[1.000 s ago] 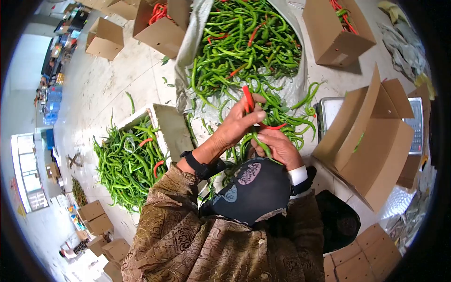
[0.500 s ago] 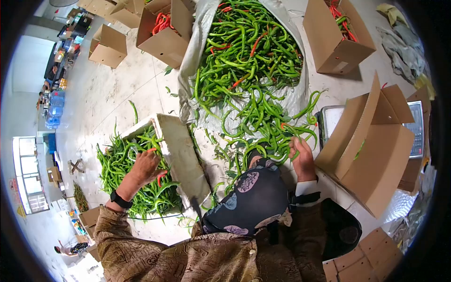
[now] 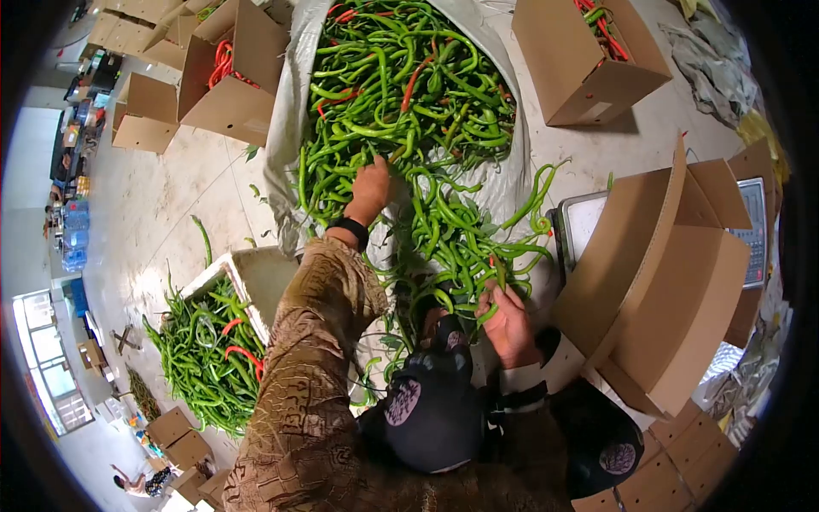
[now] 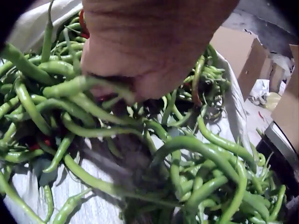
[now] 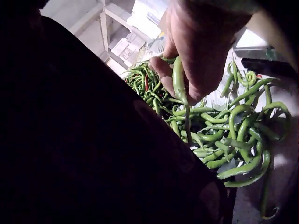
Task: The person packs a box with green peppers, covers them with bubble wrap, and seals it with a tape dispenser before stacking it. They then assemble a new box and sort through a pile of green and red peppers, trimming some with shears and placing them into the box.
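Observation:
My left hand reaches into the heap of green chili peppers at the near left side of the white sack. In the left wrist view, a blurred green pepper lies across the fingers, which are mostly hidden under the hand, so I cannot tell what they grip. My right hand holds a green chili pepper between thumb and fingers, its stem pointing down. Loose green peppers spread over the sack's mouth beyond that hand.
At left a white foam box is heaped with green peppers and a few red ones. A carton lies on a scale at right. Other cartons with red peppers stand beside the sack.
My left hand placed a red pepper on the foam box's heap, then moved right and forward to the sack. My right hand shifted slightly left and down and now holds a green pepper.

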The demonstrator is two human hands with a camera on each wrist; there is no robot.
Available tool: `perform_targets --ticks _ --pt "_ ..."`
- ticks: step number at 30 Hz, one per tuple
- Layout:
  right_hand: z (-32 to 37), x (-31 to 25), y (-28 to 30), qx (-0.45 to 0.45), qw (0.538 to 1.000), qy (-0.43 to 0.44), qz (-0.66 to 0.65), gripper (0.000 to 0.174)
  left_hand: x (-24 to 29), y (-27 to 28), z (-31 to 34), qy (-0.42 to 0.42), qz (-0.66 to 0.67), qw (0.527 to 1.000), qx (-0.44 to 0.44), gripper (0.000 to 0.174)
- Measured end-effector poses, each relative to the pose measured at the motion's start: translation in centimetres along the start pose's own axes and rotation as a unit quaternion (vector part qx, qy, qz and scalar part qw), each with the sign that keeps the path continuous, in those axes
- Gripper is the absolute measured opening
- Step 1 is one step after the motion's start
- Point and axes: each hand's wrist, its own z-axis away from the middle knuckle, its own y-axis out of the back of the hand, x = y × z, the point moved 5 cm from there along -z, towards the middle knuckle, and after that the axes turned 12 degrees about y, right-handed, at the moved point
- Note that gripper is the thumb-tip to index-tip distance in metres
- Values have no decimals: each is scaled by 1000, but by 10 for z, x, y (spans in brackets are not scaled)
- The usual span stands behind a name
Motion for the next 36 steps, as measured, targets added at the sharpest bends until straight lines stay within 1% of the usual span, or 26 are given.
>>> perform_targets --ticks 2,4,6,8,9,10,11,12,14,15,17,18,19,20,21,22,23,24,26,27,28,29,30,32,34,36 --pt "-9 2 3 -2 1000 -4 -27 24 6 -5 5 -6 -3 1000 5 18" --pt "-17 -2 -6 -19 998 32 44 27 26 25 36 0 12 999 -52 17" --pt "-29 2 -3 -21 996 20 81 28 26 28 71 -16 32 997 -71 17" --pt "-36 5 -6 -23 992 3 121 29 14 17 112 18 253 951 -175 17" --pt "-38 5 -16 -19 988 -8 152 34 18 18 140 140 408 842 -323 18" --pt "-38 7 -21 -15 983 -17 183 39 37 31 174 251 535 672 -447 19" --pt "-41 14 -18 -20 982 -26 187 48 55 43 202 262 525 657 -473 23" --pt "-39 15 -21 -4 983 -42 181 47 70 48 223 273 514 642 -498 27" --pt "-45 25 -21 -52 988 -49 139 41 98 55 235 116 465 668 -570 33" --pt "-45 24 -18 -52 988 -47 140 41 107 58 228 71 432 696 -569 35" --pt "-45 13 -6 50 993 -21 105 32 111 57 178 -92 377 844 -371 35" --pt "-42 -2 -6 55 990 -8 133 26 107 55 135 -78 340 906 -241 37" --pt "-35 -18 -14 45 989 41 132 25 118 87 90 -45 336 928 -155 32" --pt "-33 -30 -21 33 987 91 131 25 116 88 51 -77 387 919 -10 32" --pt "-35 -37 -19 -3 983 126 130 23 136 105 -3 -117 296 940 125 42" --pt "-37 -38 -18 -2 983 129 131 23 142 97 -29 -143 275 938 154 53" --pt "-38 -37 -17 6 986 117 121 23 149 90 -48 -167 247 943 147 49" --pt "-37 -35 -15 15 988 103 110 23 157 86 -59 -128 162 971 123 40" --pt "-44 -25 7 -10 995 73 73 18 157 77 -74 -101 150 971 156 27" --pt "-44 -21 13 -2 998 59 2 15 156 70 -76 -103 150 971 155 27" --pt "-44 -19 15 6 997 45 -70 13 154 69 -76 -87 184 966 157 25" --pt "-43 -18 16 17 996 40 -83 10 151 68 -76 -71 219 960 158 23" --pt "-42 -17 17 19 995 38 -85 10 148 66 -70 -71 217 961 157 23" --pt "-43 -16 16 -3 996 52 -76 11 143 95 -32 -62 360 920 142 21" --pt "-44 -15 11 7 997 41 -70 11 136 118 16 -23 415 901 127 19" --pt "-45 -13 5 17 997 29 -63 11 132 125 65 -101 459 871 143 14"
